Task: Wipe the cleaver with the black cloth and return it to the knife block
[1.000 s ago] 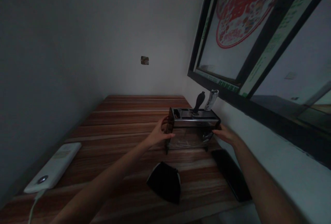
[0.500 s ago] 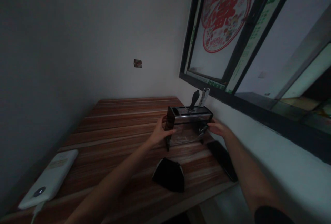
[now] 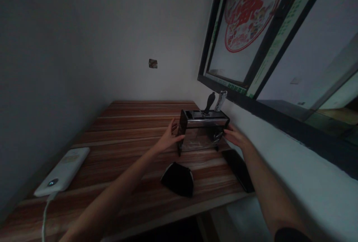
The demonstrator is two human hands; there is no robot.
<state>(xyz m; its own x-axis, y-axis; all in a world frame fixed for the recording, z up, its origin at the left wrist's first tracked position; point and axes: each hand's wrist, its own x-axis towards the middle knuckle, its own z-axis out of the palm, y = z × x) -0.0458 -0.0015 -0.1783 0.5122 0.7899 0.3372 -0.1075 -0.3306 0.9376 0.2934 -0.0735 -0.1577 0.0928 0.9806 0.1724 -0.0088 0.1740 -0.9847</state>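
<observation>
A knife holder (image 3: 197, 137) with a dark top and a clear front stands upright on the wooden table. A black handle (image 3: 210, 103) and a pale, patterned handle (image 3: 220, 101) stick up from its top. My left hand (image 3: 168, 137) is at the holder's left end, fingers spread, its thumb at the front edge. At the right end, my right hand (image 3: 234, 136) has its fingers against the holder, partly hidden by it. Dark blades show dimly through the front. Nearest me lies a black, cup-shaped cloth piece (image 3: 179, 179).
A dark, flat phone-like object (image 3: 238, 169) lies under my right forearm near the wall. A white power bank (image 3: 63, 173) with a cable (image 3: 44, 212) lies at the table's left. The window frame (image 3: 237, 94) runs along the right wall above the wooden table (image 3: 134, 122).
My left hand's fingers have spread and its thumb has drawn back from the holder's front. My right hand stays at the right end. The view has shifted slightly.
</observation>
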